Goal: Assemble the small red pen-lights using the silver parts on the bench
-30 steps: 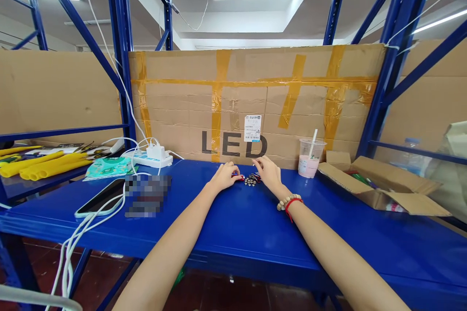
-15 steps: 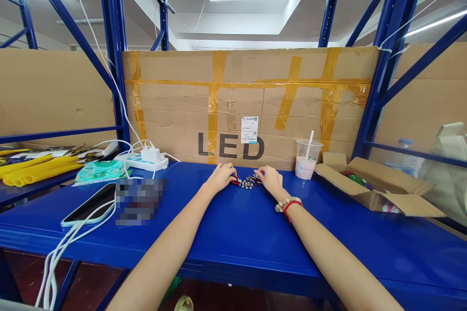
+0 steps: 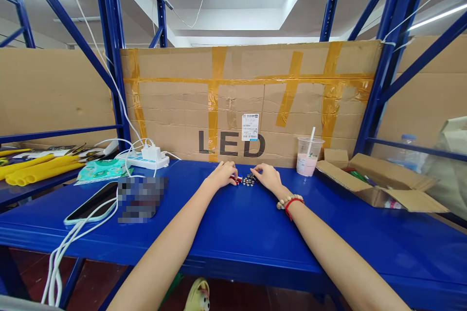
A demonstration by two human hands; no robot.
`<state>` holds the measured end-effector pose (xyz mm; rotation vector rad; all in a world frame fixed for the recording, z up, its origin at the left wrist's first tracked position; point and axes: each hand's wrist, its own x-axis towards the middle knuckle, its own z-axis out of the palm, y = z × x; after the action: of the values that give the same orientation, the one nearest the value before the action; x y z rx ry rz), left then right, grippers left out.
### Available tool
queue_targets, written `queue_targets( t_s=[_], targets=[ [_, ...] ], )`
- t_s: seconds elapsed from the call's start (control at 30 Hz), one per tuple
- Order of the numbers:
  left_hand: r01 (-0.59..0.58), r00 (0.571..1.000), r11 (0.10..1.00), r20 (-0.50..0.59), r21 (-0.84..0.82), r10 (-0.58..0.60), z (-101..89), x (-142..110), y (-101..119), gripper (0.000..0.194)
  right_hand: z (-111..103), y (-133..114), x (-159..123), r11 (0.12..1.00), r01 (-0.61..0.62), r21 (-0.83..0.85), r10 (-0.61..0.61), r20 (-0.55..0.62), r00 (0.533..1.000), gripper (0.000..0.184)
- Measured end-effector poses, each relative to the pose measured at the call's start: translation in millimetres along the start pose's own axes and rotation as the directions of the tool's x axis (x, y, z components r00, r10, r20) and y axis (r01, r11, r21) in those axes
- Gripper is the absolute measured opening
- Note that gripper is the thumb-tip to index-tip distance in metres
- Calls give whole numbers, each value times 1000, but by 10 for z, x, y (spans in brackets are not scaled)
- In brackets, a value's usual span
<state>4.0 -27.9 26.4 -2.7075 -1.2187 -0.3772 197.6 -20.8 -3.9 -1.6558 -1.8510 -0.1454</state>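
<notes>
A small heap of tiny metal parts [image 3: 249, 180], some with red bits, lies far back on the blue bench top [image 3: 233, 233]. My left hand [image 3: 223, 175] rests just left of the heap, fingers curled, its fingertips touching a small red and white piece. My right hand [image 3: 267, 176] sits just right of the heap, fingers bent down onto the parts. A bead bracelet and a red cord [image 3: 288, 201] circle my right wrist. What either hand pinches is too small to make out.
A taped cardboard sheet marked LED [image 3: 251, 102] stands behind the heap. A plastic cup with a straw [image 3: 307, 156] and an open carton [image 3: 379, 182] are at the right. A phone [image 3: 91, 204], white cables and a power strip [image 3: 148, 159] lie at the left.
Both hands have stayed at the heap, with the fingers shifting slightly over the parts. The view has moved a little.
</notes>
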Motion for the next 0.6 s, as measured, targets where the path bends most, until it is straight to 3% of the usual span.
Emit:
queue_targets(
  t_s=[0.1,0.17,0.37,0.6],
  targets=[
    [11,999,998,-49,-66,-14,62,-7,-27,45,-1,-30,-11,995,98,-3,-98,23,995,25],
    [11,999,992,-46,-126,-17,127,-11,-48,53,-15,-49,-17,995,102,0,-102,18,995,25],
    [139,987,959,109,-248,-115,315,-19,-118,55,-30,-50,-20,996,80,34,-79,-24,997,29],
    [307,946,926,177,-219,-272,360,22,-48,53,-7,-57,-13,996,85,22,-85,-14,996,25]
  ],
)
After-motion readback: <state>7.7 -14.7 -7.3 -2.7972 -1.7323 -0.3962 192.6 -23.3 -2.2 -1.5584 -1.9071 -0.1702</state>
